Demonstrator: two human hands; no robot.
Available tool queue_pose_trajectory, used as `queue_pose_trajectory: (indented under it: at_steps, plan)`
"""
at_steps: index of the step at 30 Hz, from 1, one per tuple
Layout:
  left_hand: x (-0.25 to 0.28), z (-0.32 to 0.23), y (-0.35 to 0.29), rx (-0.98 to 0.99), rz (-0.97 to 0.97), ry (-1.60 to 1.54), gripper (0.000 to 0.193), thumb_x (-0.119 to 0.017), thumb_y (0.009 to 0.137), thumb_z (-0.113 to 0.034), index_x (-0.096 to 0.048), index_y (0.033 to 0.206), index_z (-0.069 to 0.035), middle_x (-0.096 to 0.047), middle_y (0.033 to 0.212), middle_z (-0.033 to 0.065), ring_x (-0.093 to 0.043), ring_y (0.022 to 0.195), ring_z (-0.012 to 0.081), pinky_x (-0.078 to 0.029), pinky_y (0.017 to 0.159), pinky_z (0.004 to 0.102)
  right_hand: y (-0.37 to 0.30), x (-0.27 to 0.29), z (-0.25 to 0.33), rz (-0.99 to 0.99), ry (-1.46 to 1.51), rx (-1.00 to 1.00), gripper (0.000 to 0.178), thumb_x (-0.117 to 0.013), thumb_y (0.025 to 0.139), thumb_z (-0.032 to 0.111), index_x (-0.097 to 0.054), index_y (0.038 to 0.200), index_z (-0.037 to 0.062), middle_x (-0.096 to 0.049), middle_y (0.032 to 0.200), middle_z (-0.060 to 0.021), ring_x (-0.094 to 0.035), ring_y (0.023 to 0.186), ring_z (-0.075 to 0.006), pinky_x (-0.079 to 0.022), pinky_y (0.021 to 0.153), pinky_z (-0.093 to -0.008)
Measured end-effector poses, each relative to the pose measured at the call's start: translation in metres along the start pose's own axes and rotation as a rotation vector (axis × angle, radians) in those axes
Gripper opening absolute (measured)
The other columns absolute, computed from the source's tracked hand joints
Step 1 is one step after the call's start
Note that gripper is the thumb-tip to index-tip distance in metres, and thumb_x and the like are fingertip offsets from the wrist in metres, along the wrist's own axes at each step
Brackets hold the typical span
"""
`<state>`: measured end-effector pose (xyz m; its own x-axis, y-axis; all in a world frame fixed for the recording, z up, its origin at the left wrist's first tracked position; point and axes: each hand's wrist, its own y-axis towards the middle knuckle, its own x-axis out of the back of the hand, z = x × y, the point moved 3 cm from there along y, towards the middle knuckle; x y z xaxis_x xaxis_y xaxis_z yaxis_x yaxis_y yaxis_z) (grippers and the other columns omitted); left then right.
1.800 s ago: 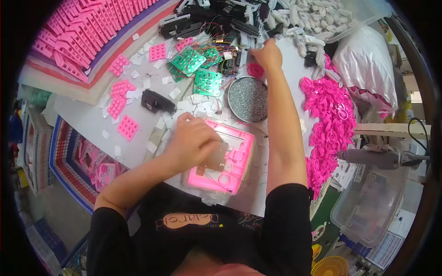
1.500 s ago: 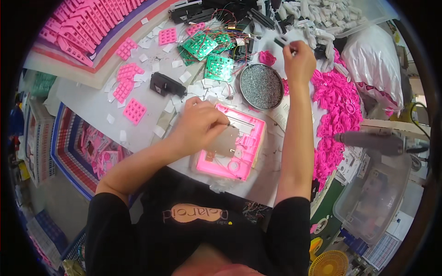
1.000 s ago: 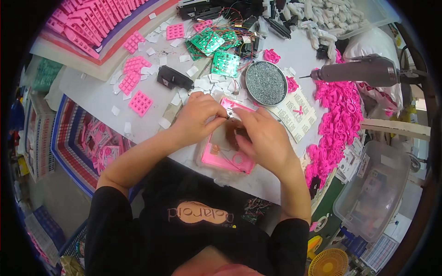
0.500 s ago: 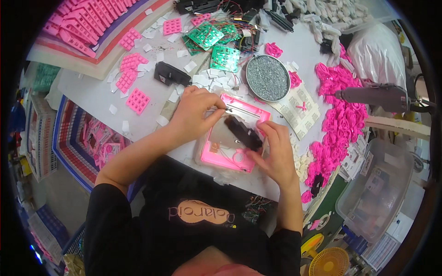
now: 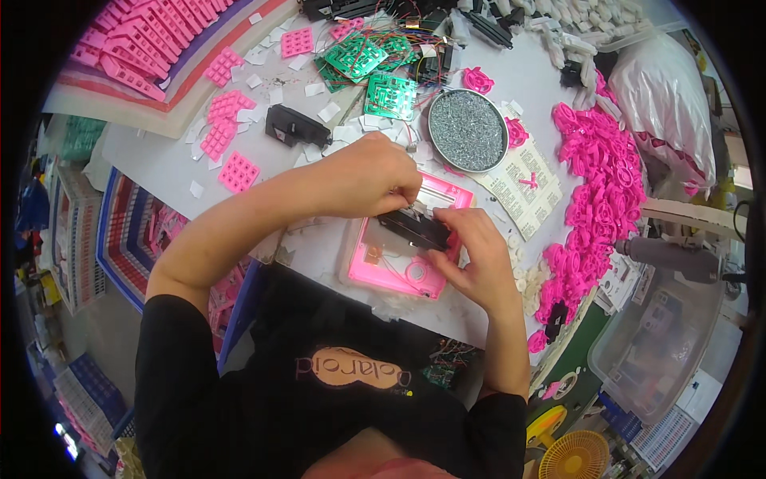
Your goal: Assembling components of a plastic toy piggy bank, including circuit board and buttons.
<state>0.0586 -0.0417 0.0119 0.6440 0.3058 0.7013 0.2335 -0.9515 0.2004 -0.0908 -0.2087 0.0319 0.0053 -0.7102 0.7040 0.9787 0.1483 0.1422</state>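
A pink plastic casing [image 5: 359, 271] lies on the table in front of me, with thin wires and a round ring inside its near end. Over its middle, my right hand [image 5: 483, 259] grips a long black plastic part [image 5: 415, 231] between thumb and fingers, tilted down to the right. My left hand [image 5: 375, 180] has its fingers pinched at the upper edge of that part, by a small pale, shiny piece. What exactly the left fingertips hold is too small to tell. Another black plastic part [image 5: 295, 126] rests on the table beyond my left forearm.
A round tin of small screws [image 5: 468, 132] stands behind the casing, with green circuit boards [image 5: 391, 96] to its left. Pink plastic parts [image 5: 594, 199] are heaped at right. An electric screwdriver [image 5: 670, 259] hangs beside them. Pink keypads [image 5: 238, 172] lie at left.
My left hand has moved from the casing's far end onto the black part's upper edge. The black part is turned closer to level. The electric screwdriver has swung lower.
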Motion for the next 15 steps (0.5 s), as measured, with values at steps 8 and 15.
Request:
queue_pose_trajectory:
  at_steps: [8, 15]
  plan:
    - [0.006, -0.008, 0.010, -0.198, 0.115, 0.101, 0.009, -0.073, 0.077, -0.013, -0.065, 0.080, -0.010, -0.061, 0.080, 0.0045, -0.061, 0.084, 0.0269, -0.047, 0.082, 0.0412, 0.008, 0.002, 0.003, 0.063, -0.018, 0.069, 0.055, -0.079, 0.071, 0.005, -0.061, 0.123, 0.0028, -0.063, 0.106, -0.0139, -0.061, 0.094, -0.0321, -0.053, 0.080, -0.0400]
    - [0.004, -0.006, -0.004, -0.306, 0.062, 0.221, 0.005, -0.068, 0.079, -0.014, -0.066, 0.081, -0.010, -0.062, 0.083, 0.0026, -0.061, 0.085, 0.0228, -0.047, 0.084, 0.0391, 0.017, 0.000, 0.006, 0.145, -0.071, 0.105, 0.054, -0.077, 0.071, 0.005, -0.062, 0.123, 0.0063, -0.061, 0.109, -0.0124, -0.059, 0.099, -0.0324, -0.052, 0.083, -0.0411]
